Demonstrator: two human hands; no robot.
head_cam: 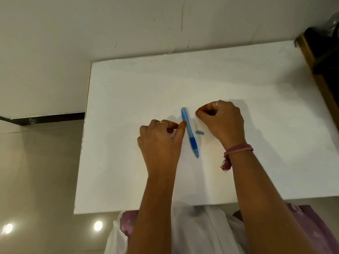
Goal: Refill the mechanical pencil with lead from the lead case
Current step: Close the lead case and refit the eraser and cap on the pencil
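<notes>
A white table (128, 99) stands against a pale wall, with glossy floor tiles to its left and a dark wooden piece of furniture (319, 59) at its far right corner. On the table lie one blue mechanical pencil (189, 132) and one small blue cap (199, 132) just to its right, apart from the barrel. The pencil lies between your two hands, its tip pointing toward you. Your left hand (161, 142) rests knuckles-up beside the pencil, its thumb tip touching the barrel's left side and the other fingers curled under; whether it holds anything cannot be told. Your right hand (222, 120) sits near the pencil's far end, fingers curled and thumb pressed to fingertips around something dark that is too hidden to identify. Each hand wears one ring, and one pink thread band (236, 150) circles your right wrist.
</notes>
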